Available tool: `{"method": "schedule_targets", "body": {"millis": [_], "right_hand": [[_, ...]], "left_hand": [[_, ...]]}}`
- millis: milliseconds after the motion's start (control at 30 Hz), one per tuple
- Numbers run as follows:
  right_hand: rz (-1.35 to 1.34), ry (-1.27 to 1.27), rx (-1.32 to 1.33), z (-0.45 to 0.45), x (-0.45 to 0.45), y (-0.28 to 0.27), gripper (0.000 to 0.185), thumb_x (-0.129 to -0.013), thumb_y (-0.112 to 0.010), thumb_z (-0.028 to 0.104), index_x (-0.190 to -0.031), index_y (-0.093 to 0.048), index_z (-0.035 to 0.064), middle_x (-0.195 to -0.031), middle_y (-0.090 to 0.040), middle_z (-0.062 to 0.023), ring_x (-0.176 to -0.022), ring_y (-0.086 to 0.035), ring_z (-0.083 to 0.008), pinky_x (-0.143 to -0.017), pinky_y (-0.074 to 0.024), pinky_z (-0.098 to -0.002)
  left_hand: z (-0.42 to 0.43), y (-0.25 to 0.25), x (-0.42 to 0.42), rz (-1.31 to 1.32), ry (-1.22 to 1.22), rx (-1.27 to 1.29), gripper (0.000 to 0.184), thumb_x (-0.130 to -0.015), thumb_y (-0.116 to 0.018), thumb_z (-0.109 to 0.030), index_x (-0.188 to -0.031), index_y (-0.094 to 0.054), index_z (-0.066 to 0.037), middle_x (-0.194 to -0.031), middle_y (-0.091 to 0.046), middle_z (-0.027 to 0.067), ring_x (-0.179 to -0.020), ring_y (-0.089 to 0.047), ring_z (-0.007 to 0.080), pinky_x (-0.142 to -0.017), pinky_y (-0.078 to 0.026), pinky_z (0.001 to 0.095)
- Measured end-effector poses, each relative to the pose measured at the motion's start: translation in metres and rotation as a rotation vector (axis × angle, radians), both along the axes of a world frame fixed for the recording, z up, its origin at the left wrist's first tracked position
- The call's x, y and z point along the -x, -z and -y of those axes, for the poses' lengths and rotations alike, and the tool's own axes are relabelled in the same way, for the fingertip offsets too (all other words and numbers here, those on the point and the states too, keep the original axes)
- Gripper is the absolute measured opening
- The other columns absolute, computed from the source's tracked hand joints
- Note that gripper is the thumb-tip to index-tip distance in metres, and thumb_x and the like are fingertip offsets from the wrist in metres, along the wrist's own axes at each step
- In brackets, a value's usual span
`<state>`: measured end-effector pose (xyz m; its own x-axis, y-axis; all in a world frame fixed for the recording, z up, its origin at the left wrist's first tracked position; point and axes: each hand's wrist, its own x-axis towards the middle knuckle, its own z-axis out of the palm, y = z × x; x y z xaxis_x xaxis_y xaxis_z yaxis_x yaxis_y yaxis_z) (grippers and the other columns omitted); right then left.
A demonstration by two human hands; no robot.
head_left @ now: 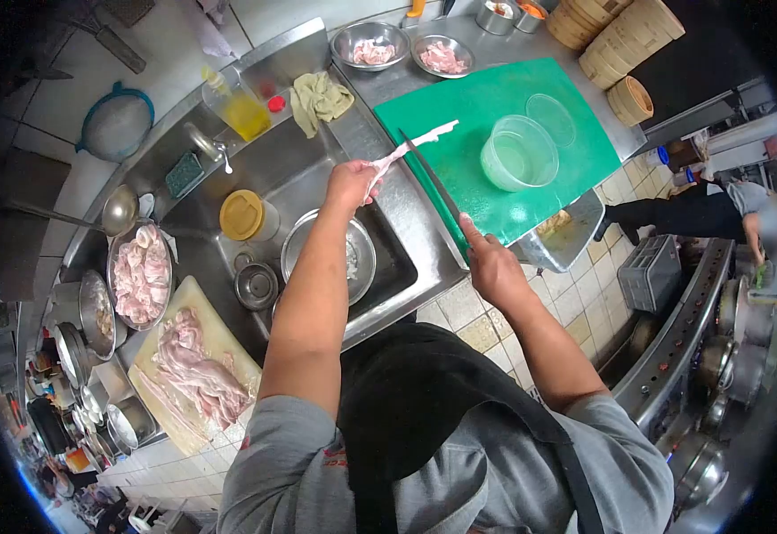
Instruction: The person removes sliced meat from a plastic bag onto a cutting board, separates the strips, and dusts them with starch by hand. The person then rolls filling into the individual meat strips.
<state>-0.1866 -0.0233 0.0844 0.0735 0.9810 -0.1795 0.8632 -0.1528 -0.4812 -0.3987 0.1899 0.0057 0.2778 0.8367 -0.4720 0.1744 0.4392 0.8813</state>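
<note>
My left hand (351, 185) is closed on one end of a long, pale strip of raw meat (433, 133). The strip's far end reaches over the green cutting board (588, 102). In my right hand (498, 274) is the handle of a knife (437, 189), its blade pointing away from me along the board's left edge. Near its tip the blade crosses the strip; whether it has cut in, I cannot tell. On the board, right of the knife, stands a clear plastic tub (519, 153) with its round lid (550, 120) behind it.
Left of the board is a steel sink (304, 173) with a metal bowl (353, 289) and a yellow-lidded container (244, 215). Raw meat lies on a pale board (152, 374) and in a bowl (142, 325) at left. Two meat bowls (369, 36) stand behind. A person (700, 209) works at right.
</note>
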Motion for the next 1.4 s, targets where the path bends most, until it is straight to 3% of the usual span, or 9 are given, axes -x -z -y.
{"method": "schedule_targets", "body": {"millis": [233, 300, 433, 800, 967, 1033, 1100, 1133, 1400], "right_hand": [[-0.109, 0.003, -0.396, 0.006, 0.006, -0.008, 0.064, -0.09, -0.05, 0.005, -0.149, -0.032, 0.0189, -0.101, -0.058, -0.0312, -0.087, -0.06, -0.0478, -0.079, -0.0482, -0.0519], [0.111, 0.005, 0.079, 0.007, 0.006, 0.006, 0.065, -0.091, -0.049, 0.005, -0.151, -0.028, 0.0204, -0.098, -0.058, -0.0306, -0.085, -0.061, -0.0472, -0.078, -0.0486, -0.0526], [0.179, -0.026, 0.09, 0.007, 0.0, 0.011, 0.081, -0.083, -0.051, 0.0, -0.153, -0.018, 0.024, -0.1, -0.059, -0.0261, -0.083, -0.064, -0.0439, -0.074, -0.0525, -0.0506], [0.115, 0.033, 0.122, 0.004, 0.008, 0.002, 0.065, -0.09, -0.048, 0.006, -0.15, -0.03, 0.0212, -0.102, -0.06, -0.0295, -0.092, -0.06, -0.0476, -0.082, -0.0478, -0.0519], [-0.126, 0.028, -0.232, 0.001, -0.003, 0.0, 0.069, -0.09, -0.053, 0.005, -0.152, -0.026, 0.0191, -0.101, -0.06, -0.0303, -0.098, -0.059, -0.0472, -0.086, -0.0474, -0.0497], [-0.177, 0.022, -0.302, -0.015, -0.002, -0.016, 0.069, -0.09, -0.054, 0.004, -0.152, -0.026, 0.0184, -0.092, -0.062, -0.0237, -0.082, -0.065, -0.0373, -0.071, -0.0515, -0.0432], [-0.794, 0.355, 0.13, -0.038, 0.004, -0.056, 0.067, -0.093, -0.052, 0.005, -0.152, -0.024, 0.0136, -0.086, -0.061, -0.0137, -0.064, -0.061, -0.0218, -0.055, -0.0491, -0.034], [-0.93, 0.304, 0.032, -0.051, 0.0, -0.051, 0.067, -0.093, -0.053, 0.006, -0.152, -0.022, 0.0091, -0.083, -0.057, -0.0068, -0.055, -0.053, -0.0123, -0.045, -0.0438, -0.0279], [-1.381, 0.327, -0.004, -0.212, -0.014, -0.087, 0.045, -0.093, -0.054, 0.009, -0.135, -0.039, 0.0037, -0.092, -0.061, -0.0139, -0.062, -0.057, -0.0167, -0.05, -0.0504, -0.0288]], "left_hand": [[0.004, -0.004, -0.004, 0.041, 0.004, 0.013, 0.022, -0.093, -0.058, -0.017, -0.106, -0.064, 0.0, -0.082, -0.066, 0.005, -0.056, -0.057, 0.0101, -0.046, -0.044, 0.0234], [0.005, -0.006, -0.005, 0.054, -0.005, 0.022, 0.022, -0.093, -0.058, -0.016, -0.106, -0.063, 0.0, -0.081, -0.065, 0.0051, -0.056, -0.056, 0.0099, -0.046, -0.044, 0.0237], [0.006, -0.009, -0.004, 0.038, -0.001, 0.013, 0.022, -0.092, -0.058, -0.015, -0.106, -0.063, 0.0, -0.08, -0.065, 0.0052, -0.056, -0.056, 0.0095, -0.046, -0.044, 0.0236], [0.027, -0.007, -0.007, -0.044, -0.048, -0.1, 0.025, -0.088, -0.062, -0.016, -0.105, -0.066, 0.002, -0.077, -0.066, 0.0053, -0.055, -0.054, 0.008, -0.044, -0.04, 0.0223], [0.043, -0.021, 0.016, 0.026, -0.112, -0.055, 0.022, -0.088, -0.061, -0.014, -0.103, -0.068, 0.001, -0.075, -0.065, 0.0042, -0.056, -0.054, 0.0074, -0.045, -0.04, 0.0216], [0.057, -0.041, 0.036, 0.036, -0.154, -0.064, 0.02, -0.087, -0.062, -0.015, -0.098, -0.069, 0.0, -0.073, -0.064, 0.0032, -0.055, -0.054, 0.0071, -0.045, -0.04, 0.0216], [0.078, -0.06, 0.061, 0.01, -0.205, -0.071, 0.018, -0.087, -0.063, -0.016, -0.094, -0.07, 0.0, -0.07, -0.063, 0.0023, -0.054, -0.053, 0.0069, -0.045, -0.04, 0.0218], [0.089, -0.066, 0.076, -0.005, -0.228, -0.078, 0.018, -0.088, -0.063, -0.016, -0.093, -0.069, 0.0, -0.07, -0.063, 0.0019, -0.053, -0.053, 0.0067, -0.045, -0.04, 0.0219], [0.174, -0.092, 0.196, -0.013, -0.415, -0.026, 0.017, -0.089, -0.066, -0.014, -0.096, -0.069, 0.001, -0.072, -0.063, 0.0032, -0.054, -0.052, 0.0065, -0.045, -0.039, 0.0208]]}}
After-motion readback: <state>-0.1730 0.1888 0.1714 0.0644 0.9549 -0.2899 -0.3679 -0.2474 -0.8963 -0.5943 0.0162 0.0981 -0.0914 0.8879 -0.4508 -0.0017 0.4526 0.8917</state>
